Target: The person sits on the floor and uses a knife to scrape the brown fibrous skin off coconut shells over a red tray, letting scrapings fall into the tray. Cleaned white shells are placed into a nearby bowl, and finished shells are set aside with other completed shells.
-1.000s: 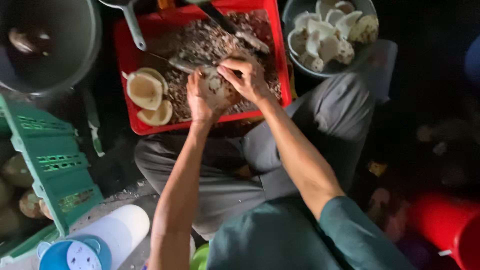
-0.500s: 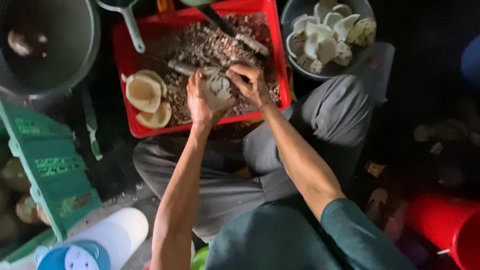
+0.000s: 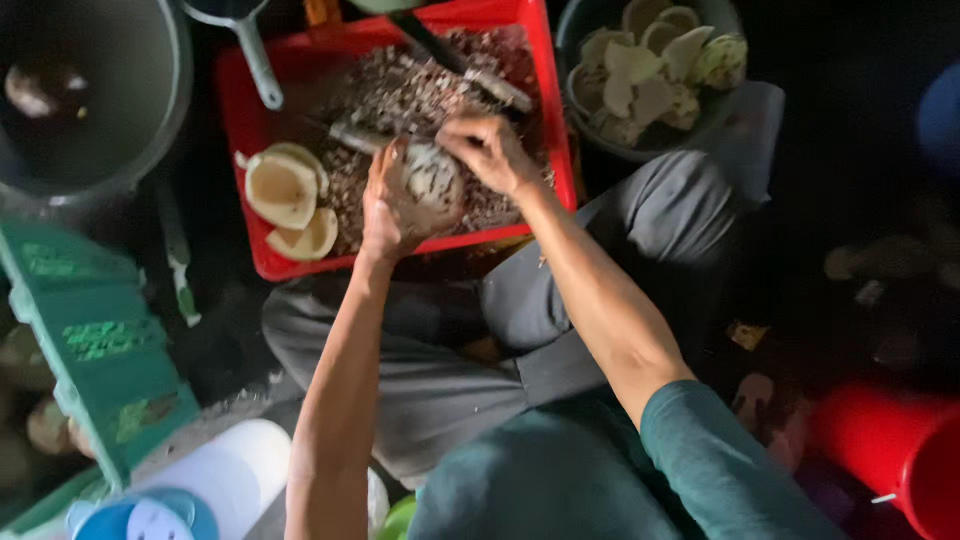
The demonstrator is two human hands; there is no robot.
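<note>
My left hand (image 3: 385, 205) cups a round pale piece of coconut flesh (image 3: 434, 177) with dark streaks of brown skin on it, over a red crate (image 3: 262, 255). My right hand (image 3: 490, 150) is closed at the top right of that piece; its fingers hide whatever it grips, with a thin blade-like tool (image 3: 350, 135) showing to the left. The crate holds a heap of brown shavings (image 3: 405, 90) and two pale coconut halves (image 3: 285, 195) at its left.
A dark bowl (image 3: 578, 40) of white peeled pieces (image 3: 650, 75) stands at the upper right. A big grey tub (image 3: 95, 100) is upper left, a green crate (image 3: 90, 340) at the left, a red bucket (image 3: 900, 450) lower right, a white jug (image 3: 215, 475) below.
Both hands stay on the coconut piece over the red crate. The right hand has shifted slightly up along the top of the piece.
</note>
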